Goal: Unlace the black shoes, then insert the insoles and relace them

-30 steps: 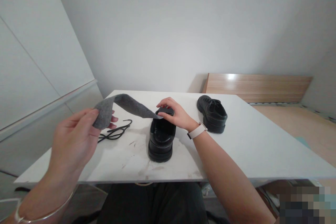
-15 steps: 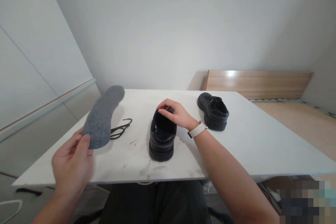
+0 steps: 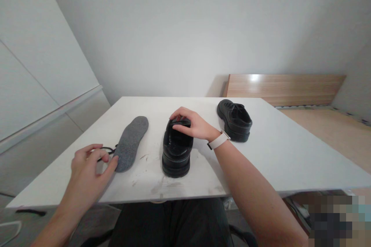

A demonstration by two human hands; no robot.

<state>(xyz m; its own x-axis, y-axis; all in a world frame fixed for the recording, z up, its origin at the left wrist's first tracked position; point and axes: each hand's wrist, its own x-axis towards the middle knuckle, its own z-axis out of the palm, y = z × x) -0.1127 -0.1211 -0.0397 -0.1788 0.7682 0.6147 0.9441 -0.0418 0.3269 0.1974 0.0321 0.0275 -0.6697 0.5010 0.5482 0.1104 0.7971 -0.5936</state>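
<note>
A grey felt insole (image 3: pixel 131 144) lies flat on the table, partly over a black shoelace (image 3: pixel 108 149). My left hand (image 3: pixel 89 170) is at its near left edge, fingers apart, the thumb tip touching the insole. In the middle stands a black leather shoe (image 3: pixel 176 154), heel toward me and opening facing up. My right hand (image 3: pixel 193 124) is closed around its upper past the opening, thumb on the near side and fingers over the far side. The hand hides the shoe's toe part.
Another black shoe (image 3: pixel 236 119), with its lace in, stands farther back on the right of the white table (image 3: pixel 278 150). Dark smudges mark the tabletop near the front edge. Behind are a grey wall (image 3: pixel 174 38) and a wooden board (image 3: pixel 284 87).
My left hand has lowered the insole onto the table, to the right, and its fingers have opened. My right hand keeps its hold on the shoe.
</note>
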